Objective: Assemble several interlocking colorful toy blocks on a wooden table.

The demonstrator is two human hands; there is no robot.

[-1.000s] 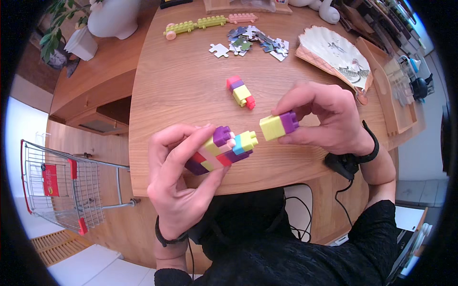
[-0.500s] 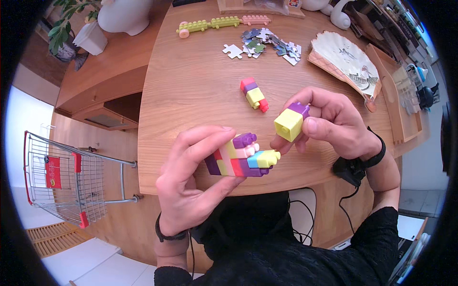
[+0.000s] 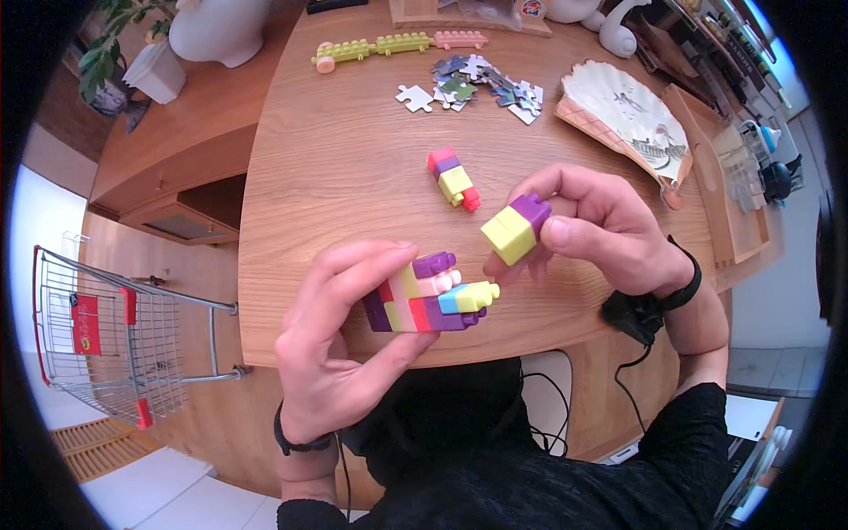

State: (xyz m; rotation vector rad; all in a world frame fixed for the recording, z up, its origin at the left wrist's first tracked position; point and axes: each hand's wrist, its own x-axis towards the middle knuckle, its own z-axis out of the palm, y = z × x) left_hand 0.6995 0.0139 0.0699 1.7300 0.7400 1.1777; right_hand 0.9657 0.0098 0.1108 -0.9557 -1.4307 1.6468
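My left hand [image 3: 340,322] is closed around a cluster of joined toy building blocks [image 3: 424,305] in purple, pink, red, yellow and blue. Its studs point right. Between thumb and fingers of my right hand [image 3: 596,230] is a small piece of building blocks [image 3: 515,231], yellow joined to purple. The yellow end faces down and left toward the cluster, and the two pieces are apart. On the table beyond them lies a short stick of joined blocks [image 3: 453,178] in red, purple and yellow.
Behind lie a puzzle-piece pile [image 3: 481,84] and a green and pink brick train [image 3: 397,44]. To the right are a shell-shaped dish [image 3: 627,110] and a wooden tray [image 3: 738,216]. A black device [image 3: 632,316] hangs near my right wrist. A small shopping cart [image 3: 132,336] stands left.
The yellow and purple piece has turned a little in my right hand, showing more of its yellow side. The whole view has shifted slightly. Both hands keep their hold.
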